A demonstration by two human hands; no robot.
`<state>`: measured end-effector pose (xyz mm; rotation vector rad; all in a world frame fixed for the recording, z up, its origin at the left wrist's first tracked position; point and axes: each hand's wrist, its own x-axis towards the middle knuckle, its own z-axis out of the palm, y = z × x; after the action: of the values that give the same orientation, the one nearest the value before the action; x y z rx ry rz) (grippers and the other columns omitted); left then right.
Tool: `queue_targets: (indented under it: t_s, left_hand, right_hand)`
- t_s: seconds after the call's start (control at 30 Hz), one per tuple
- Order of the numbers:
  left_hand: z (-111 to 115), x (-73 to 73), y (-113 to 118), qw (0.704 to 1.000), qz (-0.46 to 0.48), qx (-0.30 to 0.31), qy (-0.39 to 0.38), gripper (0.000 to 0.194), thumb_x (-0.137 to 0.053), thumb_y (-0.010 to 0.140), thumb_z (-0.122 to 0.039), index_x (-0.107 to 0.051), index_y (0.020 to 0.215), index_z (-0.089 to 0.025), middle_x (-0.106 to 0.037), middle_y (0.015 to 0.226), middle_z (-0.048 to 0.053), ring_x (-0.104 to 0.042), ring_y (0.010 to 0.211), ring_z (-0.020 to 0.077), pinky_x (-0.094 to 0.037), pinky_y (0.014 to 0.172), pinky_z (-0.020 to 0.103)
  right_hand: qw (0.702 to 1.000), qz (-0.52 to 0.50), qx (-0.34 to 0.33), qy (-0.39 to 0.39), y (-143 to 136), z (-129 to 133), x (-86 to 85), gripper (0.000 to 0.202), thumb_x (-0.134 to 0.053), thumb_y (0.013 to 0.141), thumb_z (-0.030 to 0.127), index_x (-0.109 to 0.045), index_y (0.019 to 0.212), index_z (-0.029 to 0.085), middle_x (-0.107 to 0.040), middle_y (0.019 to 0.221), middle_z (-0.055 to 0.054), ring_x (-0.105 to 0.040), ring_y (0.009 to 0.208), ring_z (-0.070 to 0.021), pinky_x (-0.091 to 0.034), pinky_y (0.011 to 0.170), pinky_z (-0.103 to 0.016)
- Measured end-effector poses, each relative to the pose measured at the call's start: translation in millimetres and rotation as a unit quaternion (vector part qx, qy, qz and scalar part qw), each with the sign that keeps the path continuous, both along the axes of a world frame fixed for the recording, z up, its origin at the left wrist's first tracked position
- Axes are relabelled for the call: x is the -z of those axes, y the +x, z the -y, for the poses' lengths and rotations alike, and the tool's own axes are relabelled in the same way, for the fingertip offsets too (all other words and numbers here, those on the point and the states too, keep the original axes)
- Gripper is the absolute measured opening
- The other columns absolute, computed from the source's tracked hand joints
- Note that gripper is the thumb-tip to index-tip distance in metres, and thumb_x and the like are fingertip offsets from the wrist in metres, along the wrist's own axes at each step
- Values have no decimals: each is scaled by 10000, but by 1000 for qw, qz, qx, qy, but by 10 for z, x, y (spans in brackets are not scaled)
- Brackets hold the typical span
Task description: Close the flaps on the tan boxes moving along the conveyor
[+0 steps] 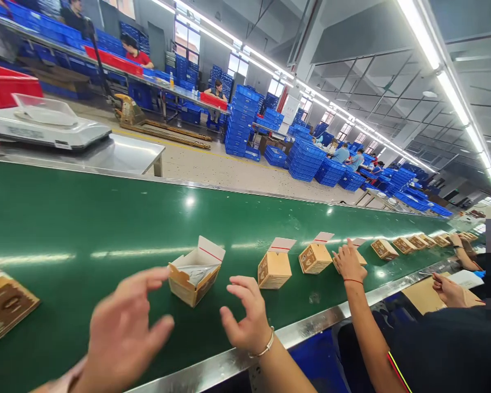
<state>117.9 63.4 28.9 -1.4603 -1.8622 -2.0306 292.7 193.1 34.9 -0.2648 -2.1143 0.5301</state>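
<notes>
An open carton (194, 275) stands on the green belt (118, 218), its white flap with a red stripe raised and a silvery bag inside. To its left, my left hand (126, 322) is slightly blurred, fingers apart, with the fingertips close to the carton's edge and nothing held. On the carton's right side, my right hand (247, 316), with a bracelet at the wrist, has its fingers spread and holds nothing. Another carton (275, 267) with its flap up sits beyond my right hand. Part of a brown carton (8, 308) shows at the far left.
A co-worker's hand (349, 263) touches a carton farther right; their other hand (450, 289) is near papers. More cartons (384, 249) line the belt. The metal rail (306, 330) runs along the near edge. A white scale (45, 128) stands on a side table (135, 153).
</notes>
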Motion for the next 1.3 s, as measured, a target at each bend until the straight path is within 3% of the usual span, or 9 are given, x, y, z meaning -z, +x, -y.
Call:
queue_targets:
  t_s: [0.07,0.17,0.4,0.53,0.63,0.77,0.9,1.1,1.3]
  left_hand:
    - [-116,40,-335,997,53,-2,-51,411,-526,876,-554,-482,1240,-369,-606,1215,36,-578,1136,291,-537,852,456]
    - [-373,187,-599,978,0,130,-162,527,-461,874,-650,-583,1218,-269,-599,1266,89,-547,1198,320,-513,955,479]
    - [-722,383,-417,956,-146,182,-176,464,-350,945,-534,-624,1233,-293,-562,1326,61,-389,1343,340,-330,1082,589]
    - [-912,217,-322,962,-81,193,-175,449,-359,903,-521,-715,907,-246,-685,1052,79,-494,1217,332,-315,1047,555]
    - [-1032,129,-222,965,15,188,-181,430,-391,852,-546,-659,767,-220,-679,902,87,-564,1084,305,-362,1009,500]
    - [-1174,82,-86,954,122,174,-213,322,-532,736,-521,-536,784,-203,-632,898,87,-580,1018,292,-433,966,471]
    - [-1332,6,-26,886,274,226,-298,403,-615,676,-369,-477,997,-168,-626,961,98,-635,906,249,-539,788,377]
    - [-1489,-152,86,813,363,255,-378,277,-602,662,-170,-505,919,-131,-633,844,85,-645,806,229,-500,654,277]
    - [-1420,-321,257,860,334,166,-347,451,-587,740,-218,-441,1149,-99,-537,1241,215,-579,1098,303,-476,954,441]
  right_hand:
    - [998,52,-13,12,-134,14,88,570,-612,823,291,-442,1363,220,-533,1329,-137,-540,1189,-262,-483,986,-428]
    - [990,140,25,-6,-295,-102,164,788,-691,768,401,-375,1456,181,-468,1430,-159,-473,1253,-328,-423,1029,-513]
    - [947,310,17,-89,-411,-382,-13,442,-728,782,441,-653,1208,351,-626,1285,-15,-515,1183,-300,-382,1005,-517]
    - [975,177,4,-133,-425,-418,93,192,-602,862,398,-728,807,265,-722,894,-13,-626,974,-234,-448,954,-444]
    - [977,39,102,-181,-432,-358,231,260,-543,874,390,-670,738,209,-699,1001,-87,-632,1030,-243,-491,939,-424]
    - [885,-108,251,-376,-441,-305,270,425,-664,691,360,-573,1071,193,-537,1317,-155,-545,1210,-287,-530,893,-418]
    - [772,-113,177,-600,-413,-404,178,531,-652,571,251,-488,1073,190,-593,1210,-146,-645,1025,-260,-566,785,-357]
    - [753,-65,121,-644,-318,-584,108,414,-640,527,185,-577,936,175,-693,941,-68,-687,839,-240,-563,677,-314]
    - [745,-50,139,-651,-224,-720,84,357,-708,524,206,-612,866,165,-715,887,-69,-685,835,-256,-539,661,-322]
